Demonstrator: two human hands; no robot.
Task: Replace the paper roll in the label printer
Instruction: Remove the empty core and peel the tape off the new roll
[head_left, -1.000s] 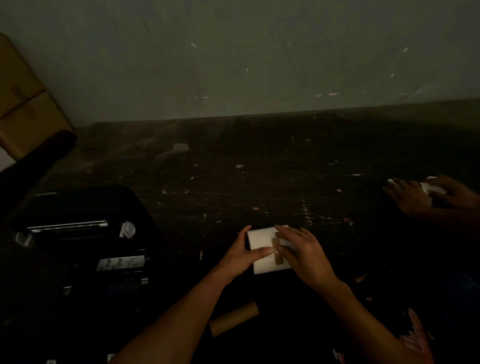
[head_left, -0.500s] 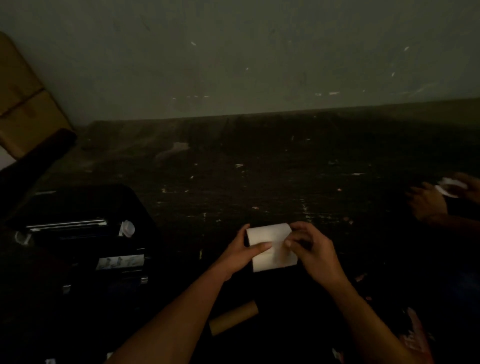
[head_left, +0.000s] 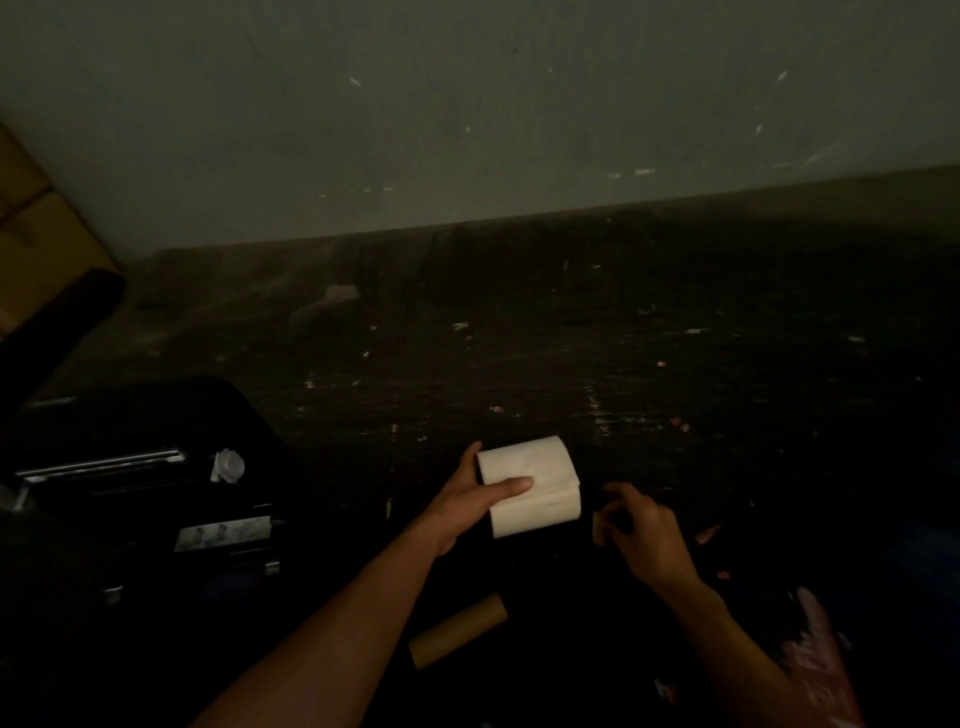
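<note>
Pretty dark shot. The left hand (head_left: 467, 506) has its fingers (head_left: 511, 486) wrapped around the white paper roll (head_left: 530, 483), holding it up over the table (head_left: 623, 338). The right hand (head_left: 644, 535) sits just right of the roll, apart from it, fingers curled; can't tell if it's pinching anything. The printer (head_left: 135, 488) is way off left of the fingers, lid open. A bare cardboard tube (head_left: 457, 631) lies below them.

Printer (head_left: 140, 483) left on table (head_left: 571, 338); paper roll (head_left: 535, 483) right of it; cardboard core (head_left: 457, 631) nearer.
</note>
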